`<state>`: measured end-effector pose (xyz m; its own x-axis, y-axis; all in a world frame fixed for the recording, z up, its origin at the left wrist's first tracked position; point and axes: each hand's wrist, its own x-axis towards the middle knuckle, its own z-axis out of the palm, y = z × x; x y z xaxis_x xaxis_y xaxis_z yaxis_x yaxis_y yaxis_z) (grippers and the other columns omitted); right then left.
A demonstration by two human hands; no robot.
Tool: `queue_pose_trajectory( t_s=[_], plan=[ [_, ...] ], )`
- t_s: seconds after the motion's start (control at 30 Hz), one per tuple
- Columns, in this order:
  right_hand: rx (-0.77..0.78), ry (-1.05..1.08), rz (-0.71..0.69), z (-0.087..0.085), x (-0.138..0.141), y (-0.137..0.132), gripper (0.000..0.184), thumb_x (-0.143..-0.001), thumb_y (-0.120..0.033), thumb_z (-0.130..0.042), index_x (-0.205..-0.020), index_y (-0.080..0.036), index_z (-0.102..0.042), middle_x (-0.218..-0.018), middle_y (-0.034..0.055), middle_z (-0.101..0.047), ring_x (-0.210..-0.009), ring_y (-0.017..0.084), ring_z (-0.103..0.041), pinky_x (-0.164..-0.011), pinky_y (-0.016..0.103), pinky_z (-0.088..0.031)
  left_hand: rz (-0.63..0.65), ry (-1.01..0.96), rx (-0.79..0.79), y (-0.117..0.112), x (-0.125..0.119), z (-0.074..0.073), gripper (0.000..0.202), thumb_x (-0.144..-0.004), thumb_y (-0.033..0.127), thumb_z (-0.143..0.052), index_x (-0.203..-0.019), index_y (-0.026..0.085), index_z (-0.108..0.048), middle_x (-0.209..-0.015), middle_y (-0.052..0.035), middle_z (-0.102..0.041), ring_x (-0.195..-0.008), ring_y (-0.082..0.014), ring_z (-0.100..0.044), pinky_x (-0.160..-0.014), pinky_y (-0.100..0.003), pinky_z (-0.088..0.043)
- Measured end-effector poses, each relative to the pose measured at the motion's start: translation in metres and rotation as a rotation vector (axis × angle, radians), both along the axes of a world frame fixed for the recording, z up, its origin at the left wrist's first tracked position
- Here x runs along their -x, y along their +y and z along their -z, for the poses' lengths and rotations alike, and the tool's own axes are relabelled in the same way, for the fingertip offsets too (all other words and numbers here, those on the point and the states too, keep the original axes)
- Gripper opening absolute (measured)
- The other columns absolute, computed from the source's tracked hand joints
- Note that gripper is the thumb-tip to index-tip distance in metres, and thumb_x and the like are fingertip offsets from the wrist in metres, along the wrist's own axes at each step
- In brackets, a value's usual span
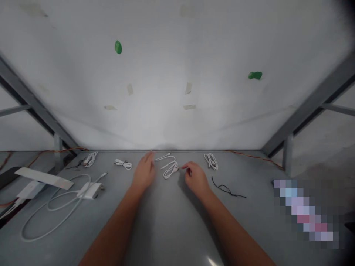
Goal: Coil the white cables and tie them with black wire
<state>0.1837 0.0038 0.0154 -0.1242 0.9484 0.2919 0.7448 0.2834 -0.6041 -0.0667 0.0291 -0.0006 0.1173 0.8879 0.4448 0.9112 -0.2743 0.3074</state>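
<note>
A white cable [170, 170] lies partly loosened on the grey table between my hands, its lower part looped and one end stretched toward the wall. My left hand [144, 170] is just left of it, fingers straight and holding nothing. On the other side, my right hand [196, 176] has its fingers bent, with a gap between index finger and thumb. Its fingertips come close to the cable's right end; whether they touch it I cannot tell. Thin black ties [226, 189] lie right of my right hand.
Coiled white cables [211, 161] rest along the back, including a bundle tied in the middle [123, 164] and another coil at left [91, 159]. A white charger [90, 190] with a long cable lies left. A white wall [163, 74] closes off the back; a pixelated object [305, 214] lies right.
</note>
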Motion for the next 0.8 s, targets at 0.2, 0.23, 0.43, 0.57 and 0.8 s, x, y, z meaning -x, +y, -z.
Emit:
queue_pose_trajectory(
  t_s=[0.2, 0.23, 0.43, 0.57, 0.8],
  plan=[
    [0.163, -0.15, 0.169, 0.004, -0.005, 0.008, 0.029, -0.085, -0.013, -0.067, -0.113, -0.011, -0.071, -0.114, 0.0165, -0.068, -0.109, 0.029, -0.062, -0.095, 0.036, -0.042, 0.13, -0.078, 0.052, 0.004, -0.035, 0.027, 0.035, -0.103, 0.024, -0.042, -0.126, 0.016, -0.067, -0.14, -0.0166, -0.064, -0.134, -0.0288, -0.058, -0.116, -0.051, -0.045],
    [0.166, -0.17, 0.139, 0.005, -0.002, 0.006, 0.03, -0.085, -0.017, -0.07, -0.115, -0.014, -0.072, -0.117, 0.0162, -0.067, -0.112, 0.03, -0.06, -0.096, 0.038, -0.041, 0.157, -0.1, 0.061, 0.003, -0.037, 0.027, 0.032, -0.103, 0.024, -0.043, -0.12, 0.017, -0.069, -0.137, -0.0158, -0.066, -0.13, -0.028, -0.06, -0.114, -0.049, -0.046],
    [0.149, -0.182, 0.0, 0.009, 0.013, 0.0, 0.026, -0.085, -0.026, -0.076, -0.109, -0.019, -0.069, -0.118, 0.0122, -0.066, -0.115, 0.031, -0.056, -0.094, 0.041, -0.038, 0.265, -0.283, 0.174, -0.015, -0.054, 0.012, 0.027, -0.1, 0.027, -0.05, -0.089, 0.019, -0.073, -0.112, -0.0106, -0.074, -0.11, -0.0246, -0.064, -0.103, -0.042, -0.049],
    [0.158, -0.094, 0.008, 0.013, 0.011, 0.004, 0.02, -0.081, -0.02, -0.076, -0.096, -0.016, -0.065, -0.11, 0.0132, -0.068, -0.106, 0.029, -0.058, -0.091, 0.04, -0.041, 0.204, -0.437, 0.335, -0.021, -0.064, 0.003, 0.04, -0.099, 0.043, -0.05, -0.075, 0.019, -0.072, -0.094, -0.0088, -0.071, -0.089, -0.0216, -0.066, -0.086, -0.035, -0.05],
    [0.34, 0.803, -0.207, 0.015, 0.015, 0.006, 0.034, -0.071, -0.034, -0.085, -0.089, -0.022, -0.059, -0.081, 0.0006, -0.069, -0.074, 0.019, -0.064, -0.07, 0.032, -0.05, 0.199, -0.746, 0.582, -0.024, -0.062, -0.005, 0.042, -0.091, 0.054, -0.057, -0.079, 0.016, -0.072, -0.072, -0.0044, -0.069, -0.068, -0.0196, -0.06, -0.063, -0.03, -0.042]
  ],
)
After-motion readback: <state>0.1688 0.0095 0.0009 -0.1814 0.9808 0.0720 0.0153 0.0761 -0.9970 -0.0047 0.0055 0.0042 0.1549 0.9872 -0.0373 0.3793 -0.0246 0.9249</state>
